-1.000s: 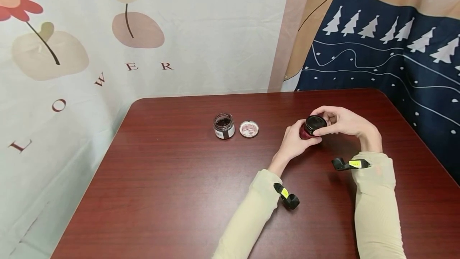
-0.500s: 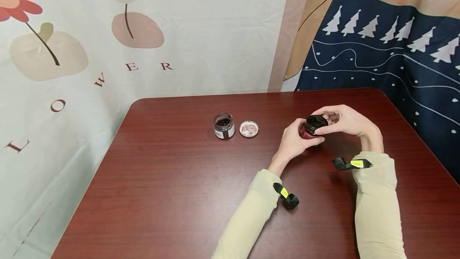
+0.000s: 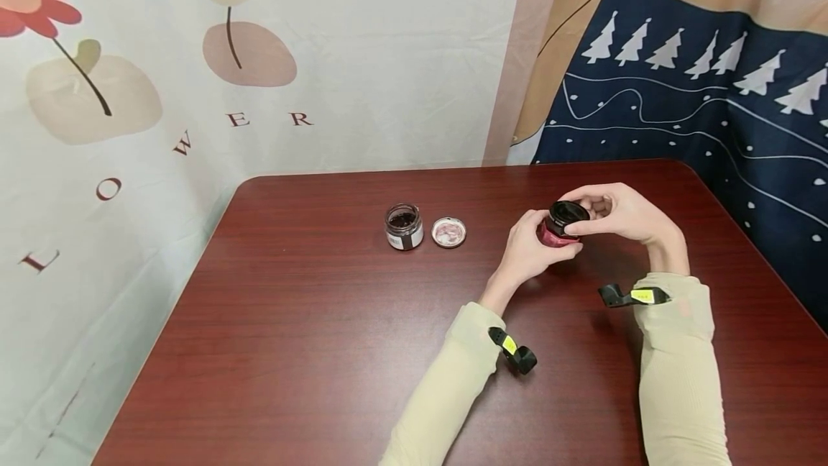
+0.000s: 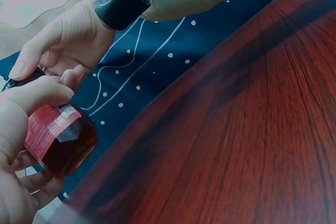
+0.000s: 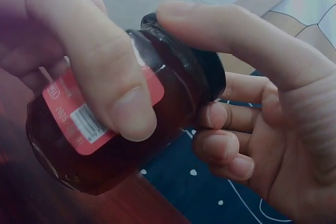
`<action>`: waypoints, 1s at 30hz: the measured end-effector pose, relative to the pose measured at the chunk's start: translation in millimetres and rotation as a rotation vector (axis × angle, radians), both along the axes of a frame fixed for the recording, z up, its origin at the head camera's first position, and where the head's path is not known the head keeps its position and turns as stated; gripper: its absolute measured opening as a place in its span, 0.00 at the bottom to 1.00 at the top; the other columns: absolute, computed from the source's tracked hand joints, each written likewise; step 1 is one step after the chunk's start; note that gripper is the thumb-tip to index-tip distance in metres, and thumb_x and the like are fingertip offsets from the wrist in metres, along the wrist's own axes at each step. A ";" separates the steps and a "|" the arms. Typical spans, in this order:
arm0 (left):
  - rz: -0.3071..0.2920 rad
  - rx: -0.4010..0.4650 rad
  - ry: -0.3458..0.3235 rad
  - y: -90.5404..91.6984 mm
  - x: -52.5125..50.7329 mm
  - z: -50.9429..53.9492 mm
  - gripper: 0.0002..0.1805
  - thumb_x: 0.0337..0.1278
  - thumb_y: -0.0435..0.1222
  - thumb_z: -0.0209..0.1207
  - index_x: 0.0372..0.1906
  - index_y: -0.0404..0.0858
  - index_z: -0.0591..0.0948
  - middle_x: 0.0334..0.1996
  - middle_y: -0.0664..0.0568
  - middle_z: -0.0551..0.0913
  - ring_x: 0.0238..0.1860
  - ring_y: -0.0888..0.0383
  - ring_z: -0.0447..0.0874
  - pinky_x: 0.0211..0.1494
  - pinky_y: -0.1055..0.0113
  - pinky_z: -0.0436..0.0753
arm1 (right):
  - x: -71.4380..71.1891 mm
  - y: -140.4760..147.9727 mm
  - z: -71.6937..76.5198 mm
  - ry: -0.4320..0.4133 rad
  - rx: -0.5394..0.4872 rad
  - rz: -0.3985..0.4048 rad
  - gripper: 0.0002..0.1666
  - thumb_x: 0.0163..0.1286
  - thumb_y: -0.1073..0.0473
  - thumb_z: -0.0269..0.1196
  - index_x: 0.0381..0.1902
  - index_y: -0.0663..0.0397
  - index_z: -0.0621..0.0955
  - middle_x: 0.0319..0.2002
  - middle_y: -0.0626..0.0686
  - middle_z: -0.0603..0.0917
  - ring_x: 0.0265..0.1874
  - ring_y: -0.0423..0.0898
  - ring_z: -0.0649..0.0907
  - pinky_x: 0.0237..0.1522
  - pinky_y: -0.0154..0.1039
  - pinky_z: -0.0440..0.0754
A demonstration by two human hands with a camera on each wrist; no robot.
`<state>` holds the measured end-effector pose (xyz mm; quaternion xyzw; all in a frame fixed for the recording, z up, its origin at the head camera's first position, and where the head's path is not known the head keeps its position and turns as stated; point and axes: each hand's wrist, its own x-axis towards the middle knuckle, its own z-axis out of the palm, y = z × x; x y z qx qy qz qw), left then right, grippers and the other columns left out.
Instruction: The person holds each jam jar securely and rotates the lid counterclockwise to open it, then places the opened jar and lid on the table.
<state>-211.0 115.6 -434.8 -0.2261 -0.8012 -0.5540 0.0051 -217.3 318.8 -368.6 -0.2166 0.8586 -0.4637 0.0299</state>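
Note:
At the table's right side, the left hand [image 3: 530, 247] grips a dark jar with a red label [image 4: 47, 129], thumb across the label. Around the jar's black lid [image 3: 569, 214] curl the thumb and fingers of the right hand [image 3: 624, 218]. Seen from the right wrist, the jar [image 5: 173, 103] lies tilted, its barcode label partly under the left thumb, and the lid sits on its mouth. Further left stand an open glass jar [image 3: 404, 229] with dark contents and, beside it, a round lid [image 3: 448, 232] with its pale inside facing up.
The dark red wooden table [image 3: 310, 322] has its back edge against a pale printed cloth [image 3: 388, 56]. A navy cloth with white trees [image 3: 686, 106] hangs behind the right edge. Both sleeves carry black wrist cameras.
Both hands have shifted slightly up with the labelled jar, and more of its red side shows under the black lid. The open jar and loose lid have not moved.

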 end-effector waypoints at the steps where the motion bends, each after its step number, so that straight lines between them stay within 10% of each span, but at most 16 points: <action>1: -0.002 0.003 0.003 -0.2 -0.2 0.5 0.31 0.48 0.45 0.77 0.58 0.39 0.80 0.48 0.55 0.80 0.48 0.65 0.76 0.49 0.78 0.76 | 0.2 -0.5 0.8 0.005 -0.001 -0.003 0.24 0.57 0.70 0.74 0.53 0.62 0.84 0.26 0.53 0.81 0.26 0.48 0.78 0.30 0.38 0.75; 30: -0.041 0.076 0.077 -15.7 9.1 29.6 0.29 0.50 0.46 0.75 0.57 0.42 0.81 0.47 0.55 0.80 0.49 0.67 0.74 0.48 0.79 0.77 | 9.3 -17.9 25.7 0.169 -0.071 -0.001 0.23 0.54 0.75 0.73 0.50 0.67 0.84 0.23 0.49 0.76 0.22 0.43 0.73 0.23 0.37 0.70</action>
